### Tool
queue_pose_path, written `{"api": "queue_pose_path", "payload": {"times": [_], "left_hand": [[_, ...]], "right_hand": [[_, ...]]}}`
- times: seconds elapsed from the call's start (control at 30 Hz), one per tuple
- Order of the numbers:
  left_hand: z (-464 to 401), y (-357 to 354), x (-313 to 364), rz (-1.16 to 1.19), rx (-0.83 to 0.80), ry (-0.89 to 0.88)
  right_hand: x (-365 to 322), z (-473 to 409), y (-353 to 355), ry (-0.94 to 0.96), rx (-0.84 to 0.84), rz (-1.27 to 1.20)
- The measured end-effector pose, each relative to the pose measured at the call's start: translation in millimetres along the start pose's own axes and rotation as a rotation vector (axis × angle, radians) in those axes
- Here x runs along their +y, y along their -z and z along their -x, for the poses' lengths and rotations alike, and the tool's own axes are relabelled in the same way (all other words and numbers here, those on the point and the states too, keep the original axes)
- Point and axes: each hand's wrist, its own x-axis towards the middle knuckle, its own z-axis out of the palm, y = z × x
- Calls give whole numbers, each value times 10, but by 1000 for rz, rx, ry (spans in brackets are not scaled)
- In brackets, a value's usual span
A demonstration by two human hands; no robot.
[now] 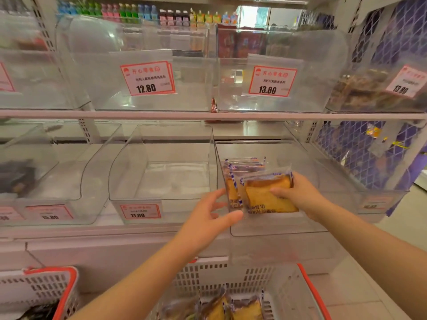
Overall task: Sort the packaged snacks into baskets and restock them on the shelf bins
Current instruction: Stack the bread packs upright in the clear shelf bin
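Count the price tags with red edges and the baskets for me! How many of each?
Red-edged price tags: 8, some cut off by the frame edge
Baskets: 2
Total: 10

The lower basket is cut off by the bottom edge — its snack packets blurred.

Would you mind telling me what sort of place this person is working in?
Most likely a snack shop or convenience store aisle. Clear plastic shelf bins carry red-bordered price tags, bottled drinks line the top shelf, and a shopping basket of packaged bread sits below the hands.
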Motion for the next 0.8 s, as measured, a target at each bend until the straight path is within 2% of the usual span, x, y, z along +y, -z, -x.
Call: {"api": "queue_pose_path", "payload": {"times": [0.1, 0.17, 0.23, 0.33, 0.47, 0.6, 0.67, 0.73, 0.8], "left_hand": [[28, 51, -99, -40, -83, -9], [50, 90, -167, -129, -168, -59], [58, 97, -202, -225, -226, -111], [46, 75, -229, -307, -196, -175], [41, 64, -238, -322, -187, -188], [57, 54, -231, -298, -150, -171], [88, 41, -232, -291, -124, -150], [145, 40, -247, -284, -102, -115], [225, 55, -280, -287, -97, -75]], "right_hand": [[89, -233, -76, 17, -44, 268], [145, -328, -139, -46, -87, 560], [208, -392, -198, -118, -75, 691], [234, -394, -230, -152, -81, 685], [171, -241, -276, -254, -267, 357], [54, -154, -268, -228, -366, 412], [-21, -95, -214, -195, -327, 584], [-88, 14, -151, -61, -200, 745], [-174, 234, -92, 121, -54, 658]]}}
